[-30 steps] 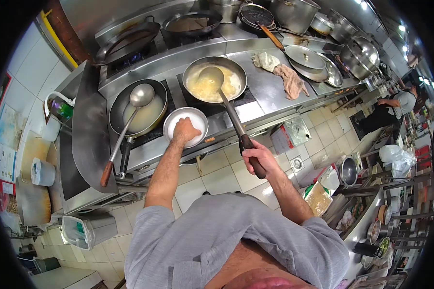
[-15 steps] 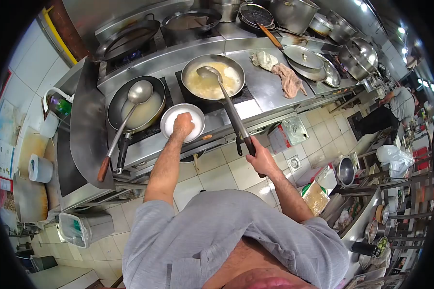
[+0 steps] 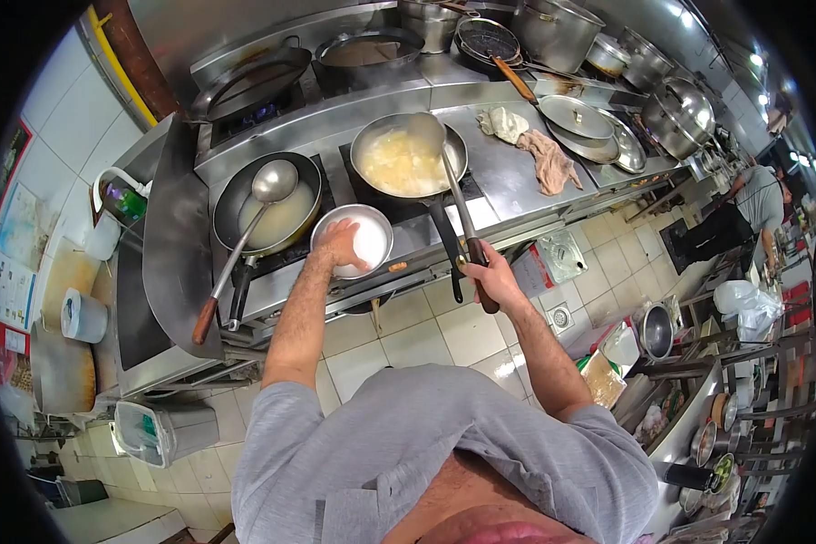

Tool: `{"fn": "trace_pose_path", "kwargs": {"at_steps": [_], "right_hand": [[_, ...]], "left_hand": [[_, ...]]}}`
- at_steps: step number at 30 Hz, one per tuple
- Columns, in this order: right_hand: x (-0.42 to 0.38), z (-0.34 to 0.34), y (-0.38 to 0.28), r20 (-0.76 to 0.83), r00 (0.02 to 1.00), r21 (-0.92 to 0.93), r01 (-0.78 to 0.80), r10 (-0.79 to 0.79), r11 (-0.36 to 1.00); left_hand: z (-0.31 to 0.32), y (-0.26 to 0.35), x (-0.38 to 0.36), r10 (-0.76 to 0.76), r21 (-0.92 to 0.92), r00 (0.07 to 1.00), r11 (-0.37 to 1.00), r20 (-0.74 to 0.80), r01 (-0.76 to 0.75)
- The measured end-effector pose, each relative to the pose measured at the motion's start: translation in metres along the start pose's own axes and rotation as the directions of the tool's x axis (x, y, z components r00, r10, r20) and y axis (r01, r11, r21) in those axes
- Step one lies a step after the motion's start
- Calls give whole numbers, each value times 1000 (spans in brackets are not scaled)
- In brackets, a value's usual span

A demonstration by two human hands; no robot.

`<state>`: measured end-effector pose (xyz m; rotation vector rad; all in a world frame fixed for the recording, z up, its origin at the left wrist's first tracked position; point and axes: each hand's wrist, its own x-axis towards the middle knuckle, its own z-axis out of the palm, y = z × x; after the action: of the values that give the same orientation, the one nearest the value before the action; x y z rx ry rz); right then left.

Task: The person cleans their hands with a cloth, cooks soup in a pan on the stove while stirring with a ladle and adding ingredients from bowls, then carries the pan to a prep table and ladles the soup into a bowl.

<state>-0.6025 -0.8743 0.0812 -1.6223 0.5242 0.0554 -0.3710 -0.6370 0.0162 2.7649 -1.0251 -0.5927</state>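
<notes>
My right hand [image 3: 496, 279] is wrapped round the dark handle of a ladle [image 3: 464, 213]. The ladle's head is over the right part of a frying pan [image 3: 361, 178], which holds a pale yellow, soupy food [image 3: 397, 163]. Its black handle slants down beside the ladle's. My left hand [image 3: 341, 245] lies over the left side of a metal bowl [image 3: 322, 220] of white contents [image 3: 372, 241], fingers spread. Left of the bowl sits a dark wok [image 3: 224, 210] with cloudy liquid, and a second ladle [image 3: 275, 181] rests across it.
Behind are two dark woks [image 3: 254, 80] on the back burners, with pots and strainers [image 3: 488, 41]. Crumpled cloths [image 3: 553, 163] and metal lids [image 3: 576, 118] lie on the steel counter to the right. A co-worker [image 3: 754, 204] stands far right. A bin [image 3: 186, 431] is at lower left.
My left hand has gone from a closed fist in the bowl's middle to spread fingers at its left side. The ladle's head has shifted right in the pan, and the white clump there no longer shows.
</notes>
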Motion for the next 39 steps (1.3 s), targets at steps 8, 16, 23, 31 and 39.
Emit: {"fn": "trace_pose_path", "kwargs": {"at_steps": [8,16,23,31,39], "right_hand": [[-15,7,-13,226,972,740,-211,60,639],[-27,13,-13,342,939,799,-315,43,513],[-46,5,-5,231,970,500,-180,70,847],[-81,-17,-9,85,993,-31,-83,85,996],[-75,-29,13,-38,987,-753,75,-156,654]], "left_hand": [[-8,20,-4,-108,26,994,994,-11,108],[2,28,6,-156,36,985,987,-69,158],[8,30,7,-169,-65,979,985,-112,162],[22,28,12,-104,-174,970,983,-221,65],[38,25,20,-63,-238,932,971,-357,-25]]}}
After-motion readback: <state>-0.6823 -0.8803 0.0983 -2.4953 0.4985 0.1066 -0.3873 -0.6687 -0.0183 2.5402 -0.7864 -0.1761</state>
